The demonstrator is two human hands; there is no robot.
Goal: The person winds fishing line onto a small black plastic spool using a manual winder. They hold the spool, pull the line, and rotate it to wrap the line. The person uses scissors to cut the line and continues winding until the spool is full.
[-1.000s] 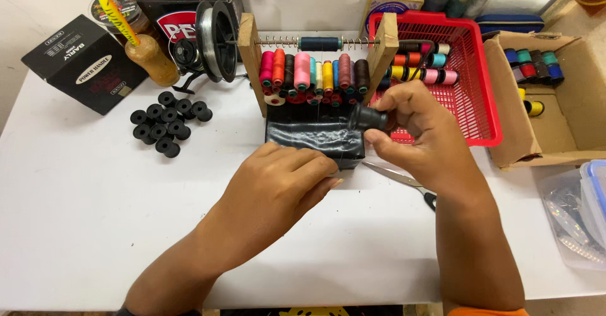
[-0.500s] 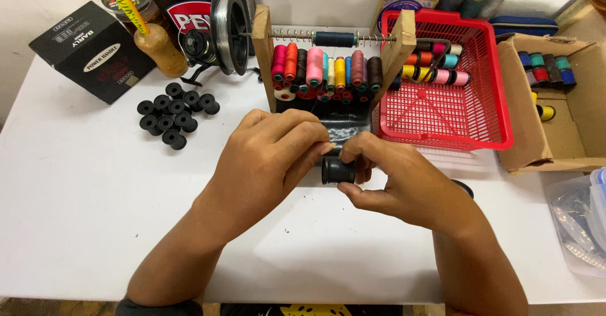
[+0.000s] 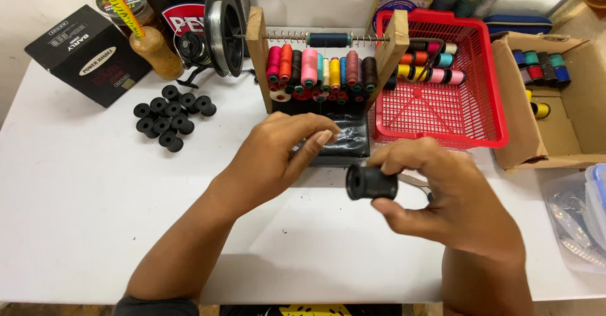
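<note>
The right hand [image 3: 451, 196] hovers above the near right part of the white table [image 3: 76, 196], fingers curled, gripping a black spool [image 3: 371, 183] between thumb and fingertips with one round end turned left. The left hand [image 3: 278, 155] reaches in from the near left, forearm angled toward the far right, fingers bent and pinched together just over the shiny black block [image 3: 344, 140] at the foot of the wooden thread rack [image 3: 260, 57].
</note>
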